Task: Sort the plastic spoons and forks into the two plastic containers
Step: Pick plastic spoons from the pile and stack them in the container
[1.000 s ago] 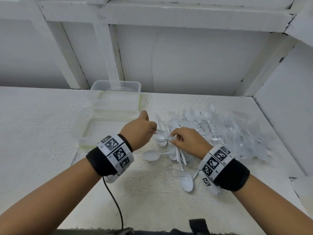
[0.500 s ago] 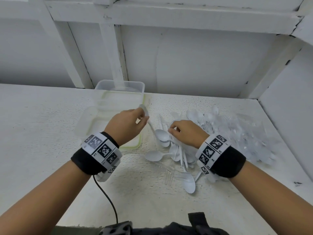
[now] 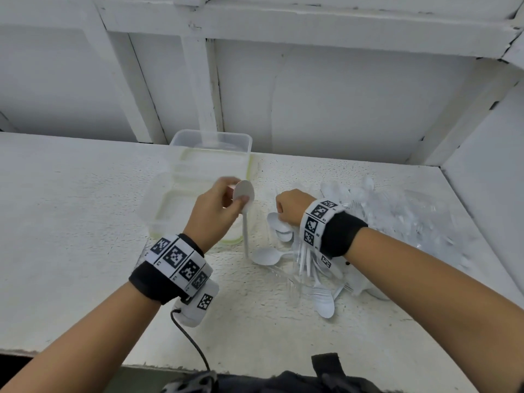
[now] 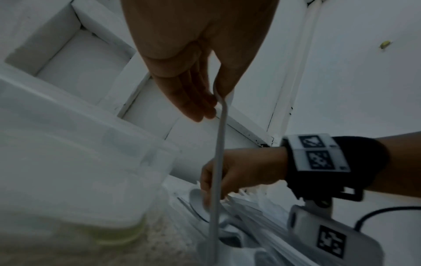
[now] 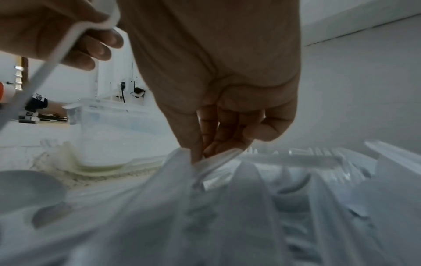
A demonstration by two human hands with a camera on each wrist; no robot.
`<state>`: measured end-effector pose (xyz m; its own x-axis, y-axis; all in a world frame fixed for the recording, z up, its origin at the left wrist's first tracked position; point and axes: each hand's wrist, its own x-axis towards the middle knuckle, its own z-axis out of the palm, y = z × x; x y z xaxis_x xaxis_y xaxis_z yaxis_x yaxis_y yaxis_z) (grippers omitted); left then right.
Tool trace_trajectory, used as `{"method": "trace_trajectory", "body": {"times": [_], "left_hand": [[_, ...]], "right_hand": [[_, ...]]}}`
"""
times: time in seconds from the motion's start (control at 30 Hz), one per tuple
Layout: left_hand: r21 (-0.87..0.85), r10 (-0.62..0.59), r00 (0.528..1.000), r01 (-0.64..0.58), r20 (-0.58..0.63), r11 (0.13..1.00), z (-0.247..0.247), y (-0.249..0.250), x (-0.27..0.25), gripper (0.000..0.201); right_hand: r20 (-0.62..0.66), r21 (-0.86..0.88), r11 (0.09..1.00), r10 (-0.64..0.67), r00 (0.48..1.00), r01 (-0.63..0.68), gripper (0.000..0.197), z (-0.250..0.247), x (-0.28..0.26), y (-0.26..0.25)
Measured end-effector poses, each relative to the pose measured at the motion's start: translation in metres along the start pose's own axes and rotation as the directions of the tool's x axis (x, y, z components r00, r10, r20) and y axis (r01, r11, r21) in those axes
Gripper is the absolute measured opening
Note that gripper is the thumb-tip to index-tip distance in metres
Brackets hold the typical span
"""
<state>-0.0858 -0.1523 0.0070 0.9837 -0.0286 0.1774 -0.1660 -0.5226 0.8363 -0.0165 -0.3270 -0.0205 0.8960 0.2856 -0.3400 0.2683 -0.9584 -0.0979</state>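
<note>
My left hand [image 3: 235,194] pinches a white plastic spoon [image 3: 245,222] by its bowl. The handle hangs straight down beside the right edge of the near clear container [image 3: 158,199]. In the left wrist view the fingertips [image 4: 208,108] close on the spoon [image 4: 218,162]. A second clear container [image 3: 211,137] stands right behind the first. My right hand [image 3: 283,205] is down in the cutlery pile [image 3: 397,217], and its fingertips [image 5: 198,149] pinch a white utensil handle [image 5: 218,156].
Loose white spoons [image 3: 266,256] and a clear fork [image 3: 289,282] lie on the white table [image 3: 71,222] in front of the pile. White walls close the back and the right side. A black cable [image 3: 192,344] trails from my left wrist.
My left hand has drawn a spoon out of the pile and carried it left and up, beside the near container. My right hand stayed in the pile, shifted slightly back.
</note>
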Motion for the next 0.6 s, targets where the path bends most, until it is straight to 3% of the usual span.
{"method": "trace_trajectory", "body": {"times": [0.03,0.17,0.3,0.37,0.43,0.5,0.6], "left_hand": [[0.014,0.007,1.0,-0.008,0.025,1.0,0.003,0.0,-0.003,0.006],[-0.181,-0.086,0.982,0.117,0.168,0.977,0.011,0.003,-0.011,0.014],[-0.018,-0.154,0.967,0.161,0.201,0.987,0.02,0.003,-0.015,0.019],[0.167,-0.178,0.958,0.143,0.223,0.976,0.025,-0.003,-0.015,0.025],[0.324,-0.235,0.934,0.142,0.27,0.935,0.03,-0.009,-0.015,0.026],[0.423,-0.28,0.904,0.128,0.322,0.897,0.037,-0.013,-0.016,0.021],[0.542,-0.314,0.879,0.078,0.358,0.837,0.047,-0.017,-0.018,0.028]], "right_hand": [[-0.02,0.018,1.0,-0.003,1.0,0.003,0.02,0.0,0.0,0.001],[-0.162,0.138,0.99,-0.009,0.987,0.032,0.027,-0.003,-0.005,0.005],[-0.389,0.334,0.94,0.076,0.918,0.063,0.026,-0.012,-0.016,0.007],[-0.509,0.535,0.833,0.188,0.84,0.138,0.024,-0.018,-0.022,0.008],[-0.568,0.705,0.659,0.302,0.766,0.263,0.017,-0.025,-0.031,0.011],[-0.577,0.774,0.526,0.359,0.733,0.352,0.013,-0.031,-0.039,0.012],[-0.593,0.775,0.498,0.363,0.719,0.389,0.018,-0.033,-0.046,0.014]]}}
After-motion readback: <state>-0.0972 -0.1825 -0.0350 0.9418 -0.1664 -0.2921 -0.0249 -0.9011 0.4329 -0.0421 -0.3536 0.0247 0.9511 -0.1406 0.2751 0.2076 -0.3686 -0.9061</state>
